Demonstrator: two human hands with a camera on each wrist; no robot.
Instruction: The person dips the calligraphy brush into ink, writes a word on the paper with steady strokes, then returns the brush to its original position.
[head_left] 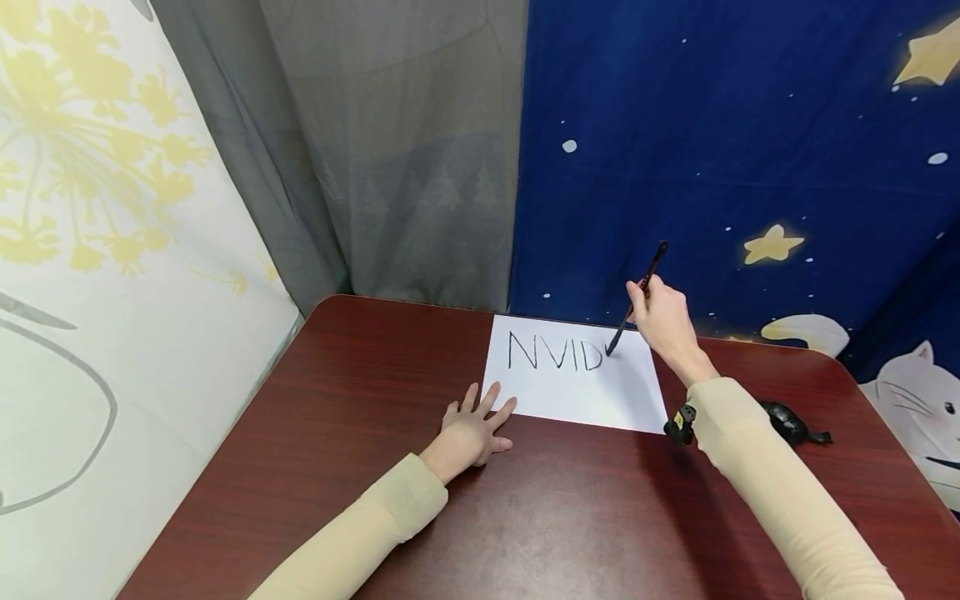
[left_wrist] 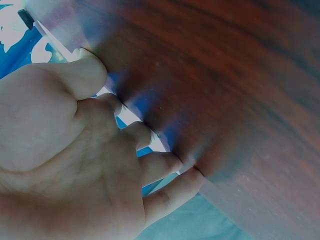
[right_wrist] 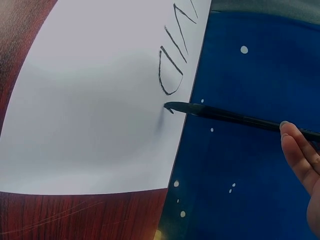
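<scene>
A sheet of white paper (head_left: 577,396) lies near the table's far edge, with the black letters "NVID" across its upper part. In my right hand (head_left: 667,321) I pinch a dark, slender brush (head_left: 637,292) well above its tip. Seen from the right wrist, the black tip of the brush (right_wrist: 182,107) touches the paper (right_wrist: 90,110) just past the D, beside a short dark stroke. My left hand (head_left: 468,437) rests at the paper's lower left corner with its fingers spread. The left wrist view shows its palm (left_wrist: 95,165) and the fingertips down at the table.
A glossy black object (head_left: 787,423) sits on the brown table (head_left: 390,375), partly behind my right sleeve. A small black item with a yellow-green mark (head_left: 681,425) is at the right wrist. Grey and blue curtains (head_left: 600,208) hang right behind the table.
</scene>
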